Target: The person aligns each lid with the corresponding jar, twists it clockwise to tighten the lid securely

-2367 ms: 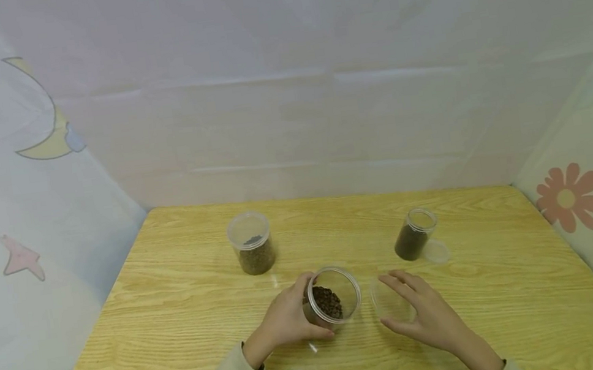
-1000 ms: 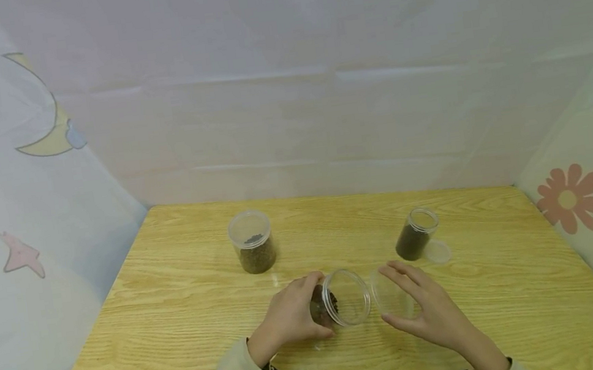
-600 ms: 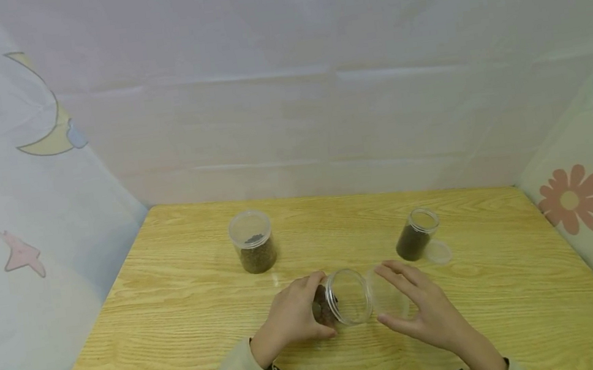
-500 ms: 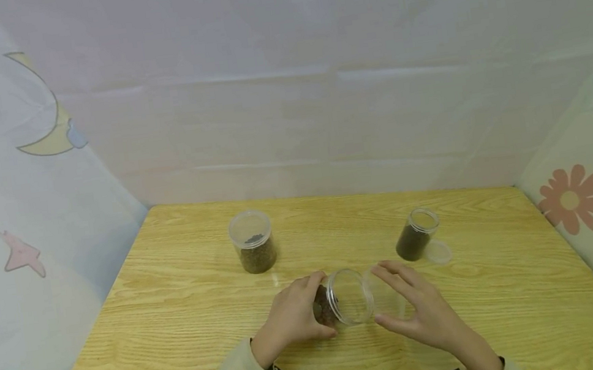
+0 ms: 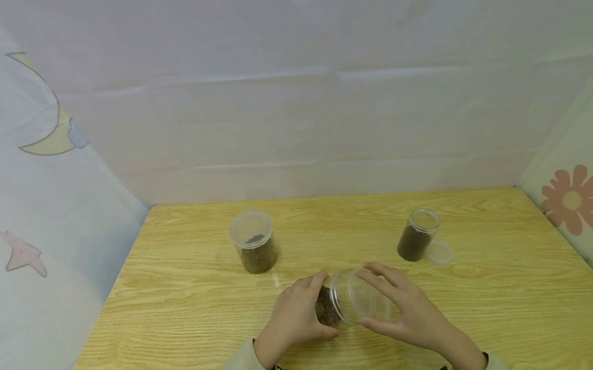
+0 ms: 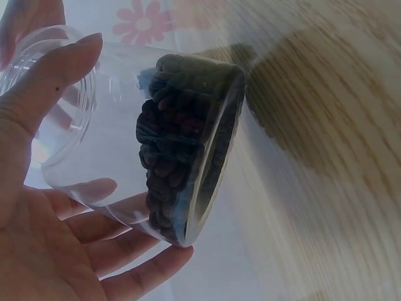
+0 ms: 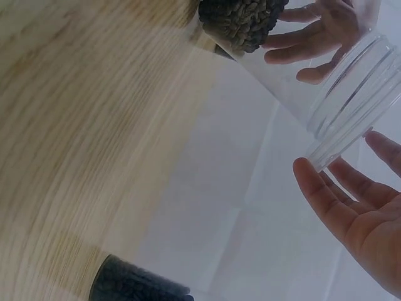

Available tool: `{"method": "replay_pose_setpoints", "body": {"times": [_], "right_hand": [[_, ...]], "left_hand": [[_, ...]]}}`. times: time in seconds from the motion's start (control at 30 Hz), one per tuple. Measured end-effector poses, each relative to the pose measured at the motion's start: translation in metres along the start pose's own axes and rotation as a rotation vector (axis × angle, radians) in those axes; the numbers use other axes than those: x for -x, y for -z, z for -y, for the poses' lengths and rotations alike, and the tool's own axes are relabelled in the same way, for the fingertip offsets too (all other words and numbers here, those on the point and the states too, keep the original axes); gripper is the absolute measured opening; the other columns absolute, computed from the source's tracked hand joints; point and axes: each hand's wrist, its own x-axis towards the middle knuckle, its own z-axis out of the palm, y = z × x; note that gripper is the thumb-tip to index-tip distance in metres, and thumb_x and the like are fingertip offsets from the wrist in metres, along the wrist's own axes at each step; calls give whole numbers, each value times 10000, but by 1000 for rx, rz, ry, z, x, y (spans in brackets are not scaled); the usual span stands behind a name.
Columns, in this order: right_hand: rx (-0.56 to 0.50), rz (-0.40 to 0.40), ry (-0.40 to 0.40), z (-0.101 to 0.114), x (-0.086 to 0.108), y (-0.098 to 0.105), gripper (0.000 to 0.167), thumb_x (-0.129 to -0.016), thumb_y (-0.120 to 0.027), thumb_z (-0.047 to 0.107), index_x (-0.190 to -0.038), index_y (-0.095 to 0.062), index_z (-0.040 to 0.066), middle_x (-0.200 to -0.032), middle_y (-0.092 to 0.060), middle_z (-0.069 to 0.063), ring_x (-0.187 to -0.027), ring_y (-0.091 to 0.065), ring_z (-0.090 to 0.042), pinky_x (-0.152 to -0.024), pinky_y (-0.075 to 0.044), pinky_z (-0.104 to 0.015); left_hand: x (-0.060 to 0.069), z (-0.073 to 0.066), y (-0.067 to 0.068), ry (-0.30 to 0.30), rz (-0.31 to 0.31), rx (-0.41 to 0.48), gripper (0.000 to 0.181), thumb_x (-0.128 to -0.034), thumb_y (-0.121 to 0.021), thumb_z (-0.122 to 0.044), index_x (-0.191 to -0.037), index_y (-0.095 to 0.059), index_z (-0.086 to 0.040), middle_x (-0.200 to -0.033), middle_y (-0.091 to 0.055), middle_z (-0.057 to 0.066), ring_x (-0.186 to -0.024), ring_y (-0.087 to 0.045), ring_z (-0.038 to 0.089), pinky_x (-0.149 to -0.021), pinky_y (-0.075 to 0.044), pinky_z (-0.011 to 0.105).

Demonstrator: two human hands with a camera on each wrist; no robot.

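Observation:
My left hand (image 5: 297,314) grips the side of a clear jar (image 5: 328,308) partly filled with dark coffee beans (image 6: 168,147). The jar is tilted, its mouth toward the right. My right hand (image 5: 409,313) holds a clear round lid (image 5: 373,300) by its edge, thumb below and fingers above. In the right wrist view, the lid (image 7: 326,150) is right at the jar's threaded mouth; whether it is seated on the threads cannot be told. Through the clear wall in the left wrist view, the beans lie packed toward the jar's base.
A lidded clear jar (image 5: 258,257) with dark contents stands at the back left of the wooden table (image 5: 180,322). A narrower open jar (image 5: 413,241) of dark contents stands at the back right, a loose lid (image 5: 439,252) beside it. Printed cloth walls enclose the table.
The jar in my left hand has tipped further to the right and shifted slightly right. My right hand has brought the lid leftward to the jar's mouth.

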Motion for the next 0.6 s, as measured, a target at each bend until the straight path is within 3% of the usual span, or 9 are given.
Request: {"method": "replay_pose_setpoints", "body": {"times": [0.37,0.6], "right_hand": [[-10,-3,19,3,-4,-3,704,-762,-714,403,-1324,-463,62,-1296,-453,-157,-1127,-457,-337,-775,-467,-533],[8,17,47,5,-8,-3,703,-773,-699,415,-1336,-447,78,-1308,-449,-133,-1130,-465,-317,-760,-488,-485]], "left_hand": [[1,-3,0,-3,2,-30,917,-557,-846,-442,-1289,-418,-93,-1212,-553,119,-1065,-547,267,-800,-497,402],[1,-4,1,0,5,-35,914,-565,-845,-432,-1294,-416,-87,-1215,-550,118,-1064,-544,267,-812,-491,408]]}}
